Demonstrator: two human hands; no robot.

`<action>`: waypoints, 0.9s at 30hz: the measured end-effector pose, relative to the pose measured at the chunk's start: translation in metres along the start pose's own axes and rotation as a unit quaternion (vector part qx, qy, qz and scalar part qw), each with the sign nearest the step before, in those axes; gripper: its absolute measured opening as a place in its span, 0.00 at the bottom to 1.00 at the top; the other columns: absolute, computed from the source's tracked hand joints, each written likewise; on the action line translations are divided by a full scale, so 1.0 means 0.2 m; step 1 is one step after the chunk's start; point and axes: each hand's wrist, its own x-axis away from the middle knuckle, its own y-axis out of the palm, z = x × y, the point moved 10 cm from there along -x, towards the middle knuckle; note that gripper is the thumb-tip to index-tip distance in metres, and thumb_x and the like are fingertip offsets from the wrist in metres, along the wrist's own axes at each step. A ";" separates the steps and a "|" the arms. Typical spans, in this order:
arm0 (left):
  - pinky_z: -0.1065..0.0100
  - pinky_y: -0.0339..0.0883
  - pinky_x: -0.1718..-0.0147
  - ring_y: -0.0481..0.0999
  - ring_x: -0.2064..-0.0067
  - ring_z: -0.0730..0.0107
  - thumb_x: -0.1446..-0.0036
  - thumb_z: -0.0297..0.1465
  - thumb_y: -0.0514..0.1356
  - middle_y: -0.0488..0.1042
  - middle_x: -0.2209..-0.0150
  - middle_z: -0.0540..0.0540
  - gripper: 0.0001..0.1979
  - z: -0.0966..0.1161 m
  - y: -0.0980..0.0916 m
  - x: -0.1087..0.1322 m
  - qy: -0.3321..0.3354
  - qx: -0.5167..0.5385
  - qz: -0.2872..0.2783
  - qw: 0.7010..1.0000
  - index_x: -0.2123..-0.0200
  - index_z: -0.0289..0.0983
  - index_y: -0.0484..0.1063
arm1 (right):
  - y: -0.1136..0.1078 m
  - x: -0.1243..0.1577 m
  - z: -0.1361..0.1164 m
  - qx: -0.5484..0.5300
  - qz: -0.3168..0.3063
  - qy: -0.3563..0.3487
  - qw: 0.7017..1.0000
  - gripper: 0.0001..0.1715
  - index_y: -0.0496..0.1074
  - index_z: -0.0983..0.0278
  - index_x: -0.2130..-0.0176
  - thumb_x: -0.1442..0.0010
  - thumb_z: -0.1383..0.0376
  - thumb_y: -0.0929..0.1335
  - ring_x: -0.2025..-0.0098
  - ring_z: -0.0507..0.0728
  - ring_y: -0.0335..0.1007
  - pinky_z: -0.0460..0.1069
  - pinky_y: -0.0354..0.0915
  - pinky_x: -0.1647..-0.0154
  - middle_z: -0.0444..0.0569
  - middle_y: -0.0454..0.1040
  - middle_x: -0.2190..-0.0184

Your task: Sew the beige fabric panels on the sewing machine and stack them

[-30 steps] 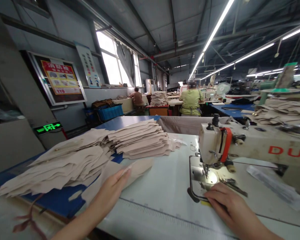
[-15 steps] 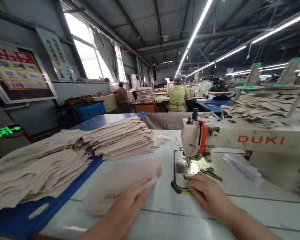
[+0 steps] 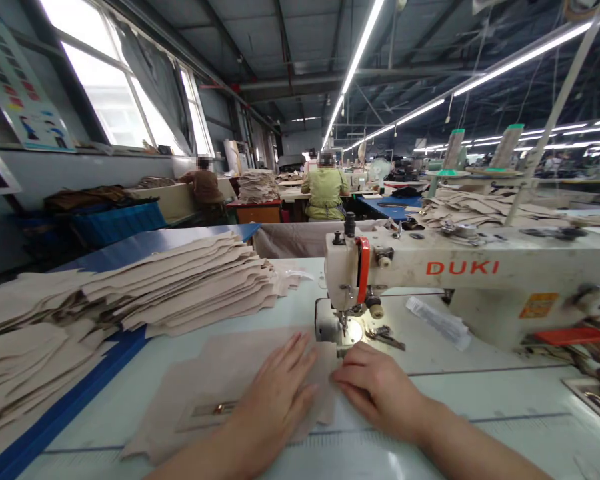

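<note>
A beige fabric piece [image 3: 220, 363] lies on the table left of the sewing machine, its right edge reaching the metal needle plate [image 3: 327, 323]. My left hand [image 3: 280, 387] rests flat on the fabric, fingers extended towards the needle. A narrow strip with a small gold-coloured metal part [image 3: 223, 407] shows on the fabric, partly covered by that hand. Just in front of the needle plate is my right hand [image 3: 380, 387], its fingers curled together at the fabric's right edge. Whatever is between those fingertips is hidden. The presser foot [image 3: 345, 323] stands beyond both hands under a lit lamp.
Stacked beige fabric pieces [image 3: 195, 287] spread across the left side. The white sewing machine [image 3: 460, 267] takes up the right, with dark scissors-like metal tools [image 3: 385, 337] and a clear plastic packet [image 3: 437, 323] beside it. A person in yellow-green [image 3: 325, 190] sits farther back.
The view has turned right. My left hand has brought the fabric rightwards to the needle plate and now lies flatter on it. My right hand is now at the fabric's edge.
</note>
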 end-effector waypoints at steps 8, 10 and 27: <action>0.49 0.47 0.36 0.50 0.32 0.55 0.33 0.42 0.48 0.50 0.32 0.42 0.29 -0.02 0.09 -0.18 -0.003 -0.027 -0.048 0.998 0.33 0.39 0.53 | 0.02 0.00 -0.01 0.018 -0.022 -0.017 0.999 0.12 0.75 0.63 0.63 0.35 0.69 0.62 0.62 0.56 0.65 0.50 0.61 0.60 0.49 0.73 0.68; 0.48 0.46 0.36 0.49 0.31 0.54 0.34 0.42 0.48 0.49 0.31 0.42 0.30 -0.03 0.09 -0.19 -0.016 -0.031 -0.051 0.998 0.32 0.39 0.51 | 0.02 0.00 0.01 0.023 -0.019 -0.009 1.000 0.12 0.75 0.63 0.64 0.36 0.69 0.62 0.63 0.56 0.65 0.50 0.61 0.60 0.49 0.72 0.69; 0.45 0.49 0.38 0.54 0.33 0.48 0.38 0.47 0.52 0.52 0.33 0.42 0.32 -0.09 0.11 -0.24 -0.016 -0.034 -0.032 0.999 0.34 0.41 0.55 | -0.53 0.26 0.62 0.219 -0.019 0.362 0.906 0.11 0.76 0.64 0.67 0.39 0.73 0.64 0.64 0.55 0.72 0.46 0.60 0.65 0.50 0.76 0.67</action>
